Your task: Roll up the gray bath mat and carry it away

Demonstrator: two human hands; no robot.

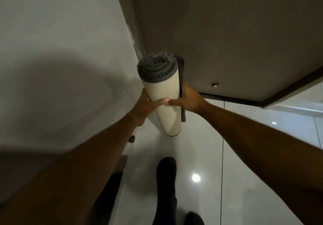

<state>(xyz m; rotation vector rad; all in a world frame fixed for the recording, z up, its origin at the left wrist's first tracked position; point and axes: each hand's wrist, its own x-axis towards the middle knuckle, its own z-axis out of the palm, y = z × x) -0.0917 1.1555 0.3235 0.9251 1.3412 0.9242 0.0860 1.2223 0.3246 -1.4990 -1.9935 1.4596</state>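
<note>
While the rolled bath mat (163,91) stands nearly upright in the air ahead of me, I have both hands wrapped round its middle — my left hand (146,105) on one side, my right hand (189,99) on the other, the two thumbs nearly meeting across the pale backing that faces me. Above my fingers the gray pile shows as a spiral at the top end; below them the lower end hangs free over the glossy tiled floor (244,154), touching nothing. Beyond my right fingers a loose gray flap of the outer edge trails down the side of the roll, pinned under that hand. I judge the mat light and soft, stiff only because it is wound tight, so it should carry easily but will slacken if my grip eases. The rubbery backing looks grippy rather than slick. I would keep the hold at mid-length and right over that loose edge — that is what stops it unwinding. A brown door (227,32) stands just past the top of the roll.
</note>
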